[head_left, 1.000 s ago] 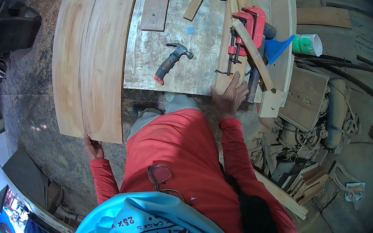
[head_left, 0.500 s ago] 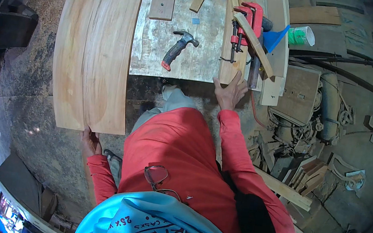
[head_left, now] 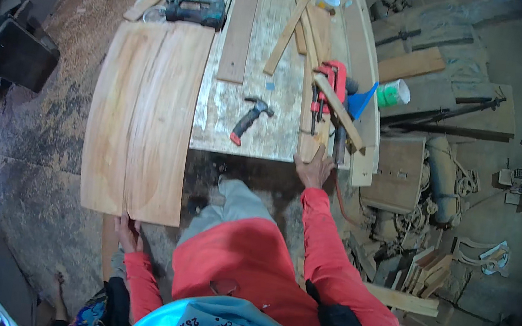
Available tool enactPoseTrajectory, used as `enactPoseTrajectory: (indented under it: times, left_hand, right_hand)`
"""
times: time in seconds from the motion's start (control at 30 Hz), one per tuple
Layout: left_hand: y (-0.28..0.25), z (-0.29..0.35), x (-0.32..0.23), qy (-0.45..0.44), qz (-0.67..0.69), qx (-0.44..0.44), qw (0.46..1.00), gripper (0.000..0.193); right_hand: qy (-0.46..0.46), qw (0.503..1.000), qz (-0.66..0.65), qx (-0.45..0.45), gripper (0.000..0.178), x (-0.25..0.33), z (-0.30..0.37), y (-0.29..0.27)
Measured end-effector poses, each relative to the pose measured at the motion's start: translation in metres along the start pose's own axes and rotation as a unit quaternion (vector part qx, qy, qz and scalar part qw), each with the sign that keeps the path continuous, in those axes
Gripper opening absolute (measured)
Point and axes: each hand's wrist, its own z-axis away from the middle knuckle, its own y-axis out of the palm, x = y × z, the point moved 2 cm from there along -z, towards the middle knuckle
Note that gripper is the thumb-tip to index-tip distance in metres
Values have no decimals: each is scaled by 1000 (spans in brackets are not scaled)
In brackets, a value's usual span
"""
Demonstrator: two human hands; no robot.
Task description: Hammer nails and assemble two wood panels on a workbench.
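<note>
A wide, pale wooden panel (head_left: 165, 117) lies along the left side of the worktable, its near end sticking out past the table edge. At that near end my left hand (head_left: 127, 234) is closed on the panel's edge; some of its fingers are hidden beneath. My right hand (head_left: 314, 171) rests with fingers apart on the near end of a wooden board (head_left: 308, 147) at the table's front edge. Just beyond it on that board are red clamps (head_left: 329, 93), with a narrow wood strip (head_left: 344, 118) lying across them. Between my hands lies a claw hammer (head_left: 250, 122) with a black-and-red handle.
The worktable (head_left: 219, 132) also bears a power tool (head_left: 195, 9), a flat board (head_left: 239, 35) and loose strips (head_left: 288, 31). A green-and-white cup (head_left: 393, 93) stands at right. Wood offcuts (head_left: 428, 271) lie on the floor. Another person's arm (head_left: 61, 298) shows at lower left.
The view has shifted, so the table sits lower and more of its far end shows. Another person has come into view at lower left. Both my hands keep their places at the panel and board.
</note>
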Motion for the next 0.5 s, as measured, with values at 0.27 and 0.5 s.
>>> enactPoseTrajectory:
  times: [0.27,0.5]
  left_hand:
    - [-35,-7,24,-8,-10,15,1000,36]
    - [-20,10,15,32,-38,-32,998,36]
  right_hand:
    - [-2,1000,10,7,97,-8,2,1]
    - [-251,942,-126,-184,50,28,-10,-61]
